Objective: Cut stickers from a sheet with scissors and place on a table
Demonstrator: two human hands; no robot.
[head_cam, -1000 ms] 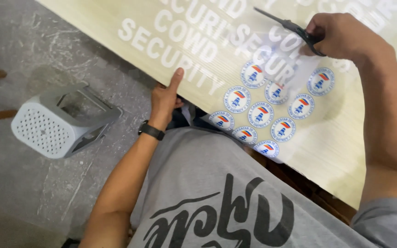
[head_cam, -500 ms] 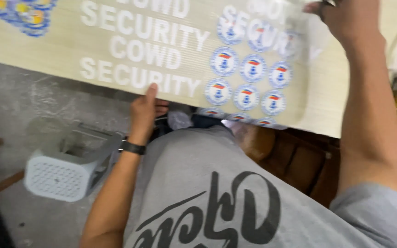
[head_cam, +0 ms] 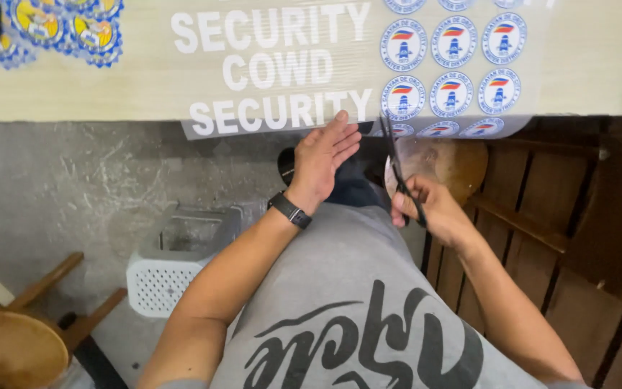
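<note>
Two hands on one transparent sticker sheet overhanging table edge: left hand flat, fingers spread, steadying just beneath; right hand wrapped around black scissors, blades pointing up between lettering and round badges.

Both my arms are up in front of me, bare forearms, grey tee. Left arm's bent at the elbow w/ a black band on the wrist. Left hand is flat and open, palm facing right-ish, fingers straight and close together, tips up at the edge of the sheet. Right arm comes in from the lower right, forearm angled up and to the left. Right hand is curled, fingers wrapped round the scissor handles, blades aimed up. Hands are near each other but not touching.
</note>
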